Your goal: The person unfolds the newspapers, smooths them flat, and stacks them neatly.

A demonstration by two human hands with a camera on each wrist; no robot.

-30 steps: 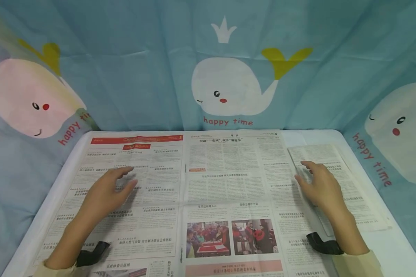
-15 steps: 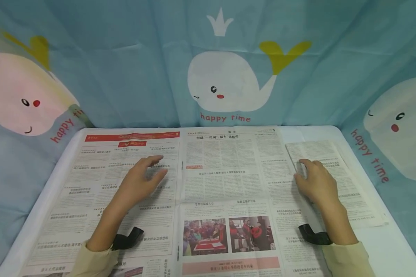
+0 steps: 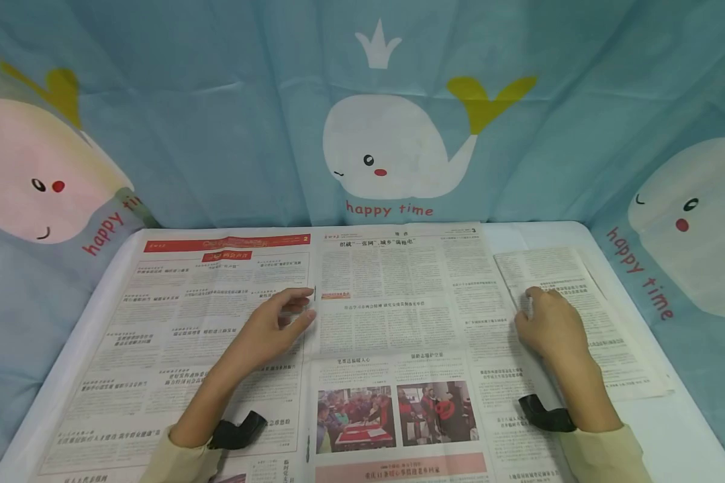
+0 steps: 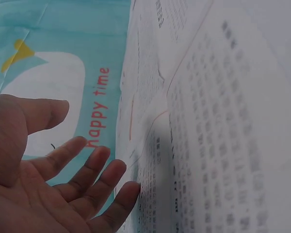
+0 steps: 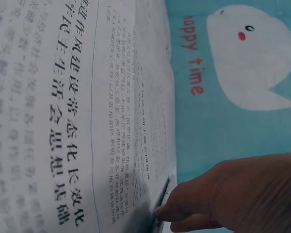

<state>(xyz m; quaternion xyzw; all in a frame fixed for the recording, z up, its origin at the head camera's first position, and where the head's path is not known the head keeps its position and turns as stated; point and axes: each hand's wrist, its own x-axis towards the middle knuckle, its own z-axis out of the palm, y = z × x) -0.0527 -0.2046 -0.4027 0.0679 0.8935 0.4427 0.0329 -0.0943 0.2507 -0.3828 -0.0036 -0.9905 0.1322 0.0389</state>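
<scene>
An unfolded newspaper (image 3: 393,329) is spread over the table. A smaller folded newspaper (image 3: 604,335) lies at its right, partly over its edge. My left hand (image 3: 278,329) hovers above the spread sheet, just left of its centre fold. Its fingers (image 4: 99,165) are loosely bent, thumb apart, holding nothing. On the folded newspaper's left edge is my right hand (image 3: 552,322), fingers curled down and thumb at the edge. In the right wrist view, the fingertips (image 5: 161,211) pinch at that paper edge; part of the contact is hidden.
A white table (image 3: 701,429) shows around the papers. Blue cloth (image 3: 229,154) printed with whales stands behind and on both sides. A black wrist strap piece (image 3: 238,431) is on the left wrist, and a similar black piece (image 3: 546,414) on the right.
My left hand has moved right across the spread newspaper toward the fold. My right hand has lowered a little and its fingers have curled onto the folded newspaper's edge. The papers have not moved.
</scene>
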